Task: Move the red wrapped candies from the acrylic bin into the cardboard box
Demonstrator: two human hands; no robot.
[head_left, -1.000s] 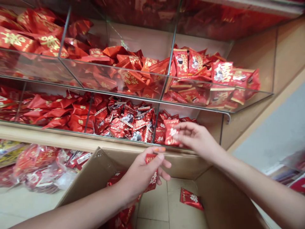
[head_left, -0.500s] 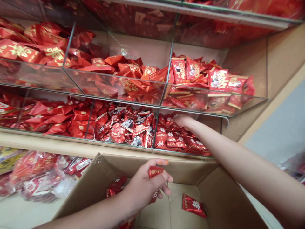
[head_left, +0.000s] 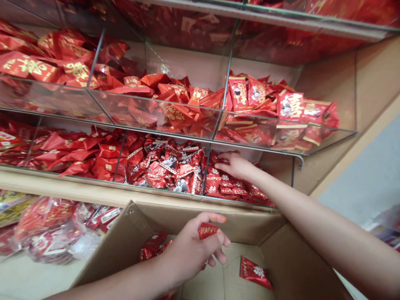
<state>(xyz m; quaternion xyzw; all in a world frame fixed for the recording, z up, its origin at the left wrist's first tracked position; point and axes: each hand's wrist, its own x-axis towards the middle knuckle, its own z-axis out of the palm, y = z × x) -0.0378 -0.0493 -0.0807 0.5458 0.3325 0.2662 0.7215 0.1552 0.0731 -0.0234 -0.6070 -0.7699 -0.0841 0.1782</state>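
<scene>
At far left, clear plastic bags (head_left: 46,225) of red sweets lie heaped on a pale floor below a wooden ledge (head_left: 62,187). Beside them stands an open cardboard box (head_left: 125,241), and the person's left hand (head_left: 193,250) hovers over it, thumb and fingers clamped on a small red packet (head_left: 208,230) printed "HAPPY". Above the ledge, rows of glass bins (head_left: 156,100) hold red and gold wrapped sweets. The right hand (head_left: 236,164) reaches into the lower right bin, up and to the right of the left hand and well apart from it. Its fingers lie stretched out flat on a pile of packets (head_left: 228,185) of the same kind, gripping nothing visible. A loose packet (head_left: 255,273) lies on the box bottom, just right of the left hand. A wooden side panel (head_left: 375,75) and a grey wall (head_left: 368,175) close the scene at right.
</scene>
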